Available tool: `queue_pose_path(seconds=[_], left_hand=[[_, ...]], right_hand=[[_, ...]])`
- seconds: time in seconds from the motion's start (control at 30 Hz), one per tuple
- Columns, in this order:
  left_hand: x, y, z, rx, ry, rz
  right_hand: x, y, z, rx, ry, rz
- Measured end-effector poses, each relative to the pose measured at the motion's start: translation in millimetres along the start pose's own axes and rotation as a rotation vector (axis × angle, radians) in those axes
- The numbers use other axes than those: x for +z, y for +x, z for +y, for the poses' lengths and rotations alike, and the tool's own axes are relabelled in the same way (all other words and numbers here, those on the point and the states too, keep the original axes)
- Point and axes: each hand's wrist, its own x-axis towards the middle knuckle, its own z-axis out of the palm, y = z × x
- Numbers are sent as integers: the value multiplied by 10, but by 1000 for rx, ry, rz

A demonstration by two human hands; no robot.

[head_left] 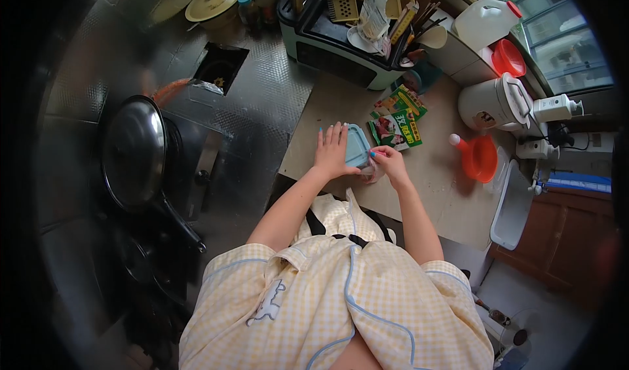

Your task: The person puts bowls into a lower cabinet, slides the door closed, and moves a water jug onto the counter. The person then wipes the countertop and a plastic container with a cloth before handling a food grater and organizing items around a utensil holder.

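Note:
A container with a pale blue lid (pixel 357 146) stands near the counter's front edge. My left hand (pixel 332 152) lies with its fingers spread over the lid's left side. At the lid's right edge, my right hand (pixel 389 164) is closed, thumb and fingers pinched at the rim; what they grip there is too small to name. Below them a clear, pinkish plastic bag or wrap (pixel 372 171) shows beside the container. Just behind and to the right lie a green packet (pixel 397 129) and a yellow-green packet (pixel 401 101), partly overlapping.
Left, a lidded pan (pixel 134 152) sits on the stove, its handle pointing toward me. A green-sided appliance (pixel 341 59) holding utensils stands behind. To the right are a red ladle (pixel 480 158), a white lidded pot (pixel 488 105) and a white basin (pixel 513 206).

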Motion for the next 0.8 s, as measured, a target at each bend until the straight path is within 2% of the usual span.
queue_pose_path(seconds=[0.03,0.07,0.13,0.17,0.23,0.47,0.57,0.73,0.8], left_hand=[[-7,-14,0,4,23,-4],[-3,-34,-3,8,44,-11],[-9,-47,-3,26,62,6],[-23,-48,-4,2,88,-13],[-61,-54,-3,-56,117,-54],[-289,-141,-159,-188,223,-140],[-411,-183,-276,-312,233,-192],[-559,-171,-356,-442,283,-194],[-613,-86,-246,-455,170,-108]], right_hand=[[-53,18,183,-55,37,92],[-88,8,296,-71,46,91],[-140,-21,435,-178,-53,369],[-158,-17,486,-193,-39,378],[-203,-27,547,-153,-314,469],[-223,28,719,-226,-490,374],[-181,-115,455,-233,-525,318],[-187,-103,327,-223,-519,223],[-180,-9,435,-273,-526,232]])
